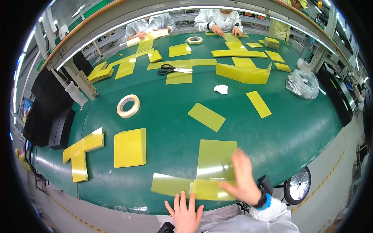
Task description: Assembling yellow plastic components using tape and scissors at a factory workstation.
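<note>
Two hands work at the near edge of a green table [163, 132]. The left hand [185, 211] lies flat with fingers spread open, just below a joined L-shaped yellow sheet [206, 171] that lies flat on the near table. The right hand [243, 176], blurred, hovers open over the sheet's right part, gripping nothing; a dark watch with a blue band [265, 194] sits on its wrist. Left of the sheet lies a square yellow stack [130, 147], and farther left a yellow T-shaped piece [81, 153]. A roll of pale tape [128, 106] rests toward the left middle. Black-handled scissors [173, 70] lie far off among more yellow sheets, and a crumpled clear plastic bag [303, 83] sits at the far right.
</note>
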### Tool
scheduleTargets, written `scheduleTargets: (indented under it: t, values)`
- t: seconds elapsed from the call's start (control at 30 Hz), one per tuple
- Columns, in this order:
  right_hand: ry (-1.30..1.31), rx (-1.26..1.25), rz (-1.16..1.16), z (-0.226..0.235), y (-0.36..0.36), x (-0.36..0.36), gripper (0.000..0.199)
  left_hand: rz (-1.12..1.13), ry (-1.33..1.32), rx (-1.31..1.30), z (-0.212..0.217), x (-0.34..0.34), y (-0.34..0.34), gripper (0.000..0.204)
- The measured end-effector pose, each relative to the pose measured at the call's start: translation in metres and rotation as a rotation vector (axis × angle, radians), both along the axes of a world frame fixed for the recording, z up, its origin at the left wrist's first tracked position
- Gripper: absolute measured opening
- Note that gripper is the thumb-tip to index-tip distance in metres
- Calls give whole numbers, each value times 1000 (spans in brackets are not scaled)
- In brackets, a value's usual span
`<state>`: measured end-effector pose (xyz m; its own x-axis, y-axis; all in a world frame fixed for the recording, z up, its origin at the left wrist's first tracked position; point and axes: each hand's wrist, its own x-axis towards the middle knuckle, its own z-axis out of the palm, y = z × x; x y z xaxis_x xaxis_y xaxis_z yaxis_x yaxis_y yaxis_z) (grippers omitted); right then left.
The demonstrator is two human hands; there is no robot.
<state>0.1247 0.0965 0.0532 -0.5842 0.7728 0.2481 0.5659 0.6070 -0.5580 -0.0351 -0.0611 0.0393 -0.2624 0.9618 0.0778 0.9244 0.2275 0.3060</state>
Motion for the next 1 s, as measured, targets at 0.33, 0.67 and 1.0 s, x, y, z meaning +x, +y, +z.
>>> scheduleTargets:
  t: [0.33,0.67,1.0]
  values:
    - [-238,6,338,-17,-57,16,88,-1,-774,-139,12,-4,-59,17]
    - [931,-1102,272,-2,-21,50,71,432,-1113,217,-47,-8,-80,21]
    - [584,-1037,-73,-3,-7,47,50,-68,-1126,426,-13,-7,2,70]
